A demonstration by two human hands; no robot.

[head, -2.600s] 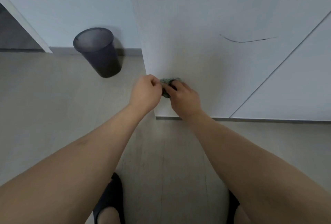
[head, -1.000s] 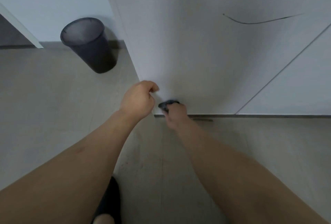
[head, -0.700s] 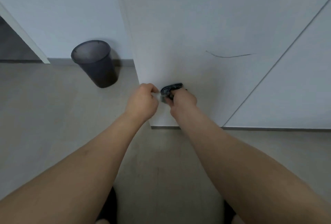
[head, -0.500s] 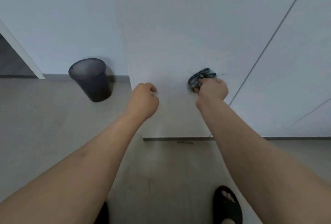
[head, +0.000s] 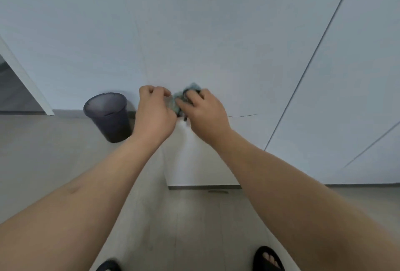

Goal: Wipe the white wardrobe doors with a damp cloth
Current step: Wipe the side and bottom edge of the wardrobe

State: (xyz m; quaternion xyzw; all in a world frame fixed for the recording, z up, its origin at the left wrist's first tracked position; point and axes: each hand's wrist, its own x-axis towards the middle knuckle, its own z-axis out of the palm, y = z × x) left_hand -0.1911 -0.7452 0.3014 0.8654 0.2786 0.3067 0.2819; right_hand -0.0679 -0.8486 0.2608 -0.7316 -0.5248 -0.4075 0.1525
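Two hands (head: 154,112) (head: 206,113), one cloth (head: 185,97)

I am standing in a room of a home, likely a bedroom. In front of me rise tall, plain white wardrobe doors (head: 249,43) with thin dark seams between the panels and no handles in view. A small dark wastebasket (head: 109,117) stands on the pale floor (head: 54,151) against the white wall (head: 65,32). I wear black open-toed slippers (head: 268,258), indoor footwear.
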